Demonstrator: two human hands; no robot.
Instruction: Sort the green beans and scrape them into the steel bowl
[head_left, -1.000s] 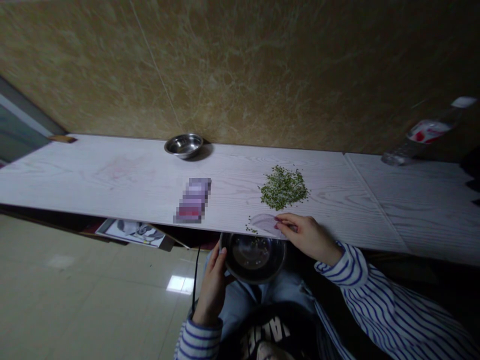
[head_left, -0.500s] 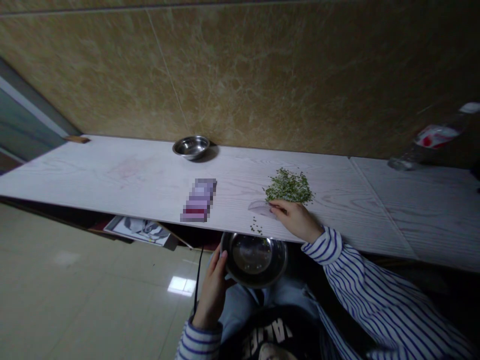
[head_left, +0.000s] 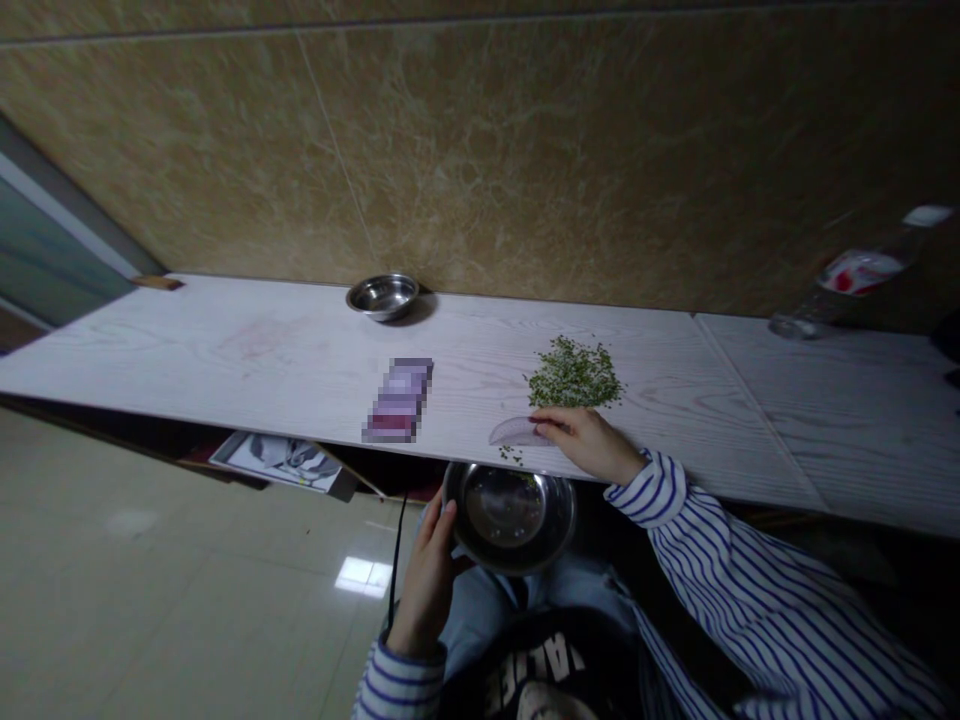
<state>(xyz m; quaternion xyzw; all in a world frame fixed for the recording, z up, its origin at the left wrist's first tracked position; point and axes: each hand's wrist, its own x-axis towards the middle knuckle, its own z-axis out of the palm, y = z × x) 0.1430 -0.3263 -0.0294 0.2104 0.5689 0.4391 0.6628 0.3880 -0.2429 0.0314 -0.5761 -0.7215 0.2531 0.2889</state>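
My right hand pinches a clear half-round plastic protractor, held low over the white table near its front edge. Just beyond the hand is a loose pile of small green grains that look like mung beans. A few stray grains lie between the protractor and the edge. Below the edge, over my lap, my left hand grips the left rim of a large steel bowl, thumb on top and the other fingers partly hidden. Some small bits show inside the bowl.
A small steel bowl stands by the wall. A blurred-out purple, phone-shaped item lies on the white table. At the far right stands a plastic bottle. An open drawer juts out below the table on the left.
My right hand has moved the protractor from the table edge toward the pile, then slightly back toward the edge. The left hand stays on the bowl. The camera view has shifted a little.
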